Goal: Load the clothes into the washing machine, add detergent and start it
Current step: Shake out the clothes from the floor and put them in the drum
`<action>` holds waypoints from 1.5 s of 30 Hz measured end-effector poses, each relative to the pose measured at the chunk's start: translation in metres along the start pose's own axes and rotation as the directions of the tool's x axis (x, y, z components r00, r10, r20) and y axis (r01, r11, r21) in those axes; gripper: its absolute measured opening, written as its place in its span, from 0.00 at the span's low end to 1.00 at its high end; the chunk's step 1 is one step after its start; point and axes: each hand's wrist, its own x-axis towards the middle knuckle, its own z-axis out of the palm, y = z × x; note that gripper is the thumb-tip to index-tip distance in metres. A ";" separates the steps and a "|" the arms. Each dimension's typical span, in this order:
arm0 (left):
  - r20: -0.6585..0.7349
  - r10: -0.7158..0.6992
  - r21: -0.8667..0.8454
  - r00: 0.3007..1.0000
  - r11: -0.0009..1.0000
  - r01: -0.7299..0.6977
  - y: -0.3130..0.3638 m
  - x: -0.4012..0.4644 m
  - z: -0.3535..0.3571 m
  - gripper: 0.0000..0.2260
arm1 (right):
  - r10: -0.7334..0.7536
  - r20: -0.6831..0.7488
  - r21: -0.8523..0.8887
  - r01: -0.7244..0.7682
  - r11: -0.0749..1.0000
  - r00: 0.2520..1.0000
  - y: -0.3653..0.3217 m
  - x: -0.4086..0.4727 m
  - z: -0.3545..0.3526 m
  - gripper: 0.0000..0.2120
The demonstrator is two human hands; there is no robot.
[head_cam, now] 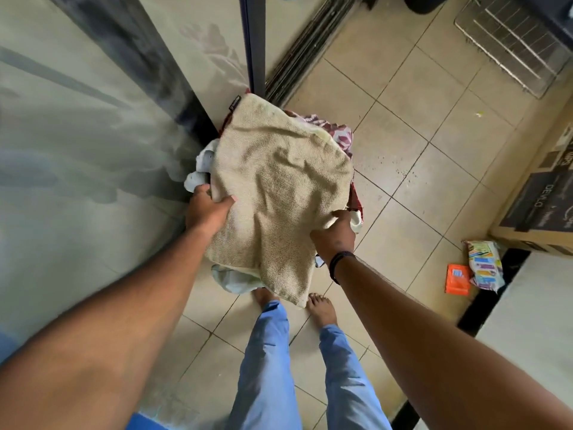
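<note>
Beige square floor tiles (400,156) run beneath a person standing barefoot in light-blue trousers (273,361), seen from a head-worn camera looking straight down. Both bare arms reach forward to a bundle of laundry held above the feet. On top lies a coarse-woven beige cloth (279,187), crumpled and draped so that its lower corner hangs down just in front of the toes. The left hand (209,209) grips the cloth's left edge, thumb laid over the weave and fingers curled underneath — out of sight. The right hand (336,232), a dark band (339,263) around its wrist, clutches the right edge, knuckles up and fingers tucked into the fabric. Beneath the beige cloth more clothes show at the margins: a pale blue-white garment (198,169) at the left and lower edges, and a maroon-and-white patterned piece (333,133) at the upper right.

To the left, a frosted glass panel (77,135) with a dark frame (255,41) meets the sliding-door track (310,45) in the floor. At the right edge a brown cardboard box (539,193) with dark printed panels stands on the tiles, and just in front of it lie a colourful printed plastic packet (485,265) and a small orange sachet (459,279), touching or nearly touching each other — well apart from the bundle. A wire rack (511,48) rests on the floor at the upper right. No washing machine can be made out in this view.
</note>
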 end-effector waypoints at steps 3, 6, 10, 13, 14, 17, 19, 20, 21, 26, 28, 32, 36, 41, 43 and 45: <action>-0.015 0.035 0.059 0.999 0.998 -0.034 0.005 -0.004 -0.001 0.17 | 0.067 -0.045 0.084 -0.063 0.994 0.997 -0.006 -0.002 -0.002 0.18; -0.025 0.078 0.049 0.997 0.996 -0.077 0.021 -0.020 -0.005 0.16 | 0.041 -0.091 0.181 -0.024 0.983 0.995 -0.015 -0.007 -0.011 0.02; -0.031 0.104 -0.045 0.994 0.993 -0.105 0.052 -0.055 -0.014 0.19 | 0.026 -0.089 0.313 0.003 0.950 0.996 -0.036 -0.022 -0.033 0.06; -0.051 0.182 -0.138 0.982 0.973 -0.187 0.082 -0.084 -0.024 0.17 | -0.015 -0.082 0.373 0.045 0.927 0.997 -0.054 -0.036 -0.057 0.04; -0.061 0.212 -0.169 0.975 0.961 -0.220 0.093 -0.093 -0.029 0.17 | -0.029 -0.094 0.384 0.063 0.921 0.995 -0.060 -0.040 -0.068 0.05; -0.095 0.292 -0.254 0.952 0.917 -0.307 0.121 -0.119 -0.045 0.18 | -0.107 -0.153 0.360 0.157 0.920 0.982 -0.077 -0.058 -0.103 0.08; -0.141 0.360 -0.263 0.922 0.884 -0.385 0.140 -0.136 -0.056 0.17 | -0.223 -0.206 0.280 0.276 0.919 0.953 -0.087 -0.073 -0.130 0.12; -0.168 0.395 -0.246 0.903 0.870 -0.427 0.148 -0.145 -0.060 0.17 | -0.277 -0.229 0.221 0.327 0.919 0.933 -0.091 -0.078 -0.141 0.14; -0.188 0.430 -0.231 0.883 0.855 -0.465 0.157 -0.155 -0.065 0.18 | -0.326 -0.252 0.164 0.372 0.914 0.911 -0.095 -0.084 -0.153 0.16; -0.225 0.508 -0.186 0.831 0.815 -0.549 0.202 -0.209 -0.085 0.09 | -0.517 -0.287 0.070 0.556 0.828 0.807 -0.117 -0.116 -0.204 0.08; -0.283 0.534 -0.182 0.797 0.786 -0.591 0.214 -0.225 -0.092 0.12 | -0.587 -0.273 0.068 0.624 0.778 0.762 -0.130 -0.119 -0.226 0.08; -0.355 0.454 -0.268 0.817 0.788 -0.554 0.220 -0.250 -0.108 0.09 | -0.644 -0.229 0.153 0.680 0.717 0.730 -0.163 -0.113 -0.268 0.12; -0.466 0.290 -0.426 0.836 0.755 -0.499 0.219 -0.273 -0.110 0.12 | -0.717 -0.152 0.195 0.732 0.653 0.680 -0.193 -0.110 -0.290 0.14; -0.577 0.075 -0.557 0.813 0.692 -0.459 0.209 -0.311 -0.116 0.11 | -0.812 0.033 0.316 0.765 0.562 0.583 -0.225 -0.120 -0.299 0.11; -0.618 0.021 -0.568 0.786 0.679 -0.465 0.199 -0.330 -0.123 0.16 | -0.851 0.153 0.351 0.778 0.521 0.502 -0.236 -0.134 -0.293 0.13; -0.647 -0.024 -0.586 0.762 0.655 -0.476 0.187 -0.350 -0.134 0.17 | -0.872 0.248 0.388 0.781 0.489 0.423 -0.248 -0.152 -0.281 0.11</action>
